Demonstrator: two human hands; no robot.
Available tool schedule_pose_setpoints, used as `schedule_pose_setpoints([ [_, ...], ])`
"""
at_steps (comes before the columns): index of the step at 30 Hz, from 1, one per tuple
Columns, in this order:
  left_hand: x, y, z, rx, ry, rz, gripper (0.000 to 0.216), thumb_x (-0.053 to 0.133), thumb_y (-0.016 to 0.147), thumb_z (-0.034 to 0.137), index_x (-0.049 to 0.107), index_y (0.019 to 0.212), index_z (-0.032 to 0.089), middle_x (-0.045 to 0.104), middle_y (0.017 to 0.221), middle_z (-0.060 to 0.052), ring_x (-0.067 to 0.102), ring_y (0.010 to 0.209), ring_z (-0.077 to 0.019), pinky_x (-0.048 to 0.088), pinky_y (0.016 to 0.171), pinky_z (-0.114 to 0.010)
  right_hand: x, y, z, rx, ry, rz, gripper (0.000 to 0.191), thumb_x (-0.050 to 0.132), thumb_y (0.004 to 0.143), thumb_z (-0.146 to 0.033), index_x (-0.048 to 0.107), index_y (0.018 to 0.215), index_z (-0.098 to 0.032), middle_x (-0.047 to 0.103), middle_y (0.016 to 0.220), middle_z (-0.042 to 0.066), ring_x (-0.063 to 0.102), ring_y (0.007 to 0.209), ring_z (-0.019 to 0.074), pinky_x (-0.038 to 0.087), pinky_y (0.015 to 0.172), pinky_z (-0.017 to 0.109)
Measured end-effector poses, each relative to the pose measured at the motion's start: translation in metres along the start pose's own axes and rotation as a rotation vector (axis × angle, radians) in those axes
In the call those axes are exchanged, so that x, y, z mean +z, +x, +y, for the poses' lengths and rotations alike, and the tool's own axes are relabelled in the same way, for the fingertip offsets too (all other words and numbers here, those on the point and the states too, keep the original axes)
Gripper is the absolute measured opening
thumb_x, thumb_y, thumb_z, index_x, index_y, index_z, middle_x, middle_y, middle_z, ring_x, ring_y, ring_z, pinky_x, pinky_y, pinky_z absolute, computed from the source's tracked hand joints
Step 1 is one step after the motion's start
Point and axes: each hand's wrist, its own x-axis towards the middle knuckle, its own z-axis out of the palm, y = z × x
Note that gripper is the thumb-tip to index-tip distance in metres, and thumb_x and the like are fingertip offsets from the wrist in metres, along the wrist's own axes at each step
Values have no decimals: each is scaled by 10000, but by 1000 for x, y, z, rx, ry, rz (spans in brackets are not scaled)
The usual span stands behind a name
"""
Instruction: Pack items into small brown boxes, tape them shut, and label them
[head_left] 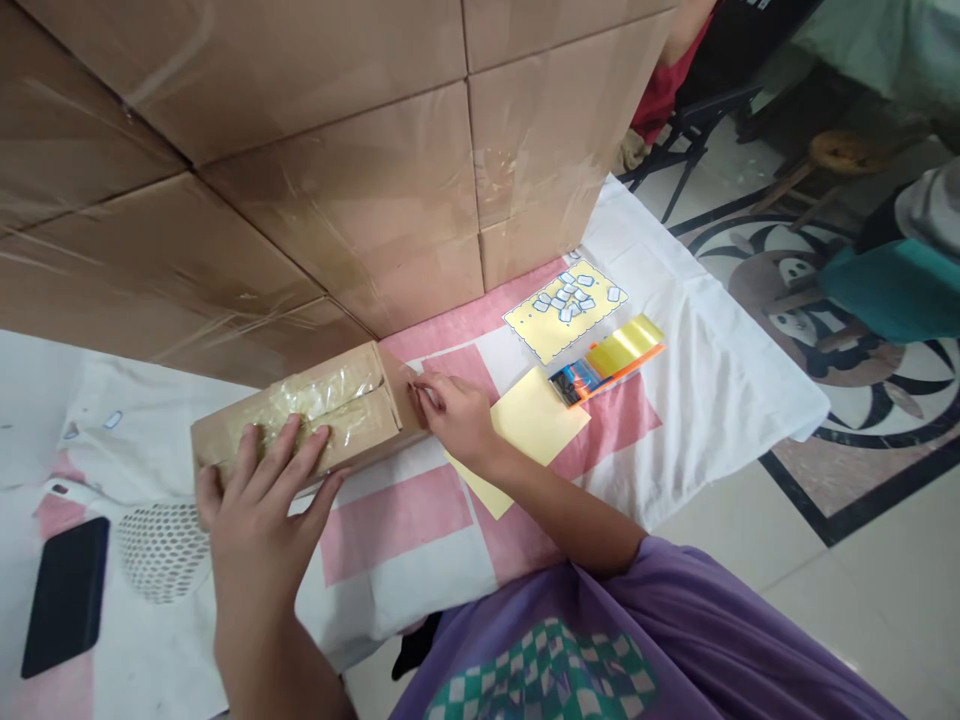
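A small taped cardboard box (352,400) lies on a white and pink cloth (675,380). My left hand (259,505) rests on top of its near left part, fingers spread flat over the clear tape. My right hand (454,415) is at the box's right end, fingers pinched together at the edge of the tape; what they hold is too small to make out. A plain yellow sheet (532,425) lies under and beside my right wrist.
A wall of big stacked cardboard cartons (300,170) stands right behind the box. A yellow sheet with several small white pieces (564,305), a yellow-orange packet (611,362) and a black phone (67,595) lie on the cloth. Another person and chairs are at the far right.
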Motion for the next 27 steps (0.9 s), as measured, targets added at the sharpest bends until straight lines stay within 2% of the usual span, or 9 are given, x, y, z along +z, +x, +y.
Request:
schedule_pose_setpoints([
  [3,1,0,0,-1,-1,13,601,741,929,308,541,1492,372,598,1484,-104,481,1447,-391,307,1155,-661,5,-12,1,75,207,-40,212,542,971,-230,701,1109,-247,798,1008,36,755,849,177,565,758,286],
  [5,0,0,0,-4,-2,6,631,745,924,307,519,1507,396,596,1489,-88,473,1454,-381,304,1168,-652,7,-19,2,131,425,-74,299,529,920,-178,662,1180,-244,780,1178,46,769,1014,188,595,821,291],
  [7,0,-1,-1,-8,-2,-24,662,742,924,300,489,1522,430,583,1504,-60,447,1476,-358,288,1194,-634,7,-23,4,191,592,-123,388,522,856,-130,625,1216,-234,767,1230,57,751,1119,206,608,828,295],
  [10,0,-2,-3,-2,10,-45,672,726,934,299,462,1535,448,568,1519,-43,420,1495,-338,278,1207,-627,2,-25,0,293,680,-177,422,527,798,-103,609,1192,-230,778,1211,66,778,1009,209,603,713,277],
  [13,-1,-2,-3,16,31,-35,651,713,946,316,465,1540,409,580,1505,-74,427,1491,-352,301,1181,-647,-2,-31,-10,392,701,-108,391,529,815,-121,601,1181,-238,753,1283,77,769,792,169,562,595,257],
  [18,-1,-1,-1,-1,53,-62,624,677,969,324,455,1546,412,568,1517,-73,416,1498,-343,270,1201,-647,1,-43,-25,403,753,-31,396,556,802,-136,600,1185,-227,732,1322,89,767,889,193,575,661,270],
  [22,-1,-2,-2,5,70,-79,612,655,978,342,448,1549,420,564,1523,-63,410,1501,-342,273,1201,-642,1,-40,-23,418,771,-11,422,530,812,-131,576,1219,-230,717,1347,93,764,822,184,587,637,281],
  [24,0,-2,-4,7,74,-88,618,653,977,346,443,1553,419,557,1529,-62,411,1500,-347,276,1196,-642,1,-36,-21,385,794,-58,501,516,800,-101,550,1281,-237,675,1412,92,766,1014,214,618,719,295],
  [27,0,-1,-3,-5,64,-88,605,648,973,349,460,1544,422,556,1531,-58,415,1495,-355,256,1206,-640,0,-30,-19,336,783,-164,585,503,777,-56,529,1332,-240,641,1456,84,654,1300,240,626,863,321],
])
